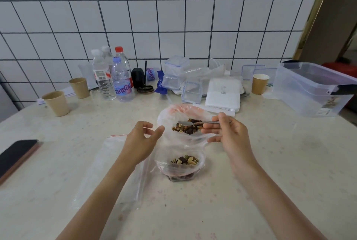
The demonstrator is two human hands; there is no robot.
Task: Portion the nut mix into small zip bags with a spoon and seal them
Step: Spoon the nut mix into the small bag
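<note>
A large clear bag (166,117) stands open at the table's middle with the nut mix (186,128) inside. My right hand (229,133) pinches the handle of a metal spoon (190,123), whose bowl hovers over the nuts. Just in front stands a small zip bag (180,166), open at the top and partly filled with nuts. My left hand (142,140) hovers at the big bag's left rim with fingers loosely curled, holding nothing. Several empty zip bags (108,172) lie flat under my left forearm.
A phone (16,155) lies at the left edge. Paper cups (56,103) (259,84), water bottles (121,81), small lidded boxes (174,74), a white pack (223,94) and a big clear tub (313,88) line the back by the tiled wall.
</note>
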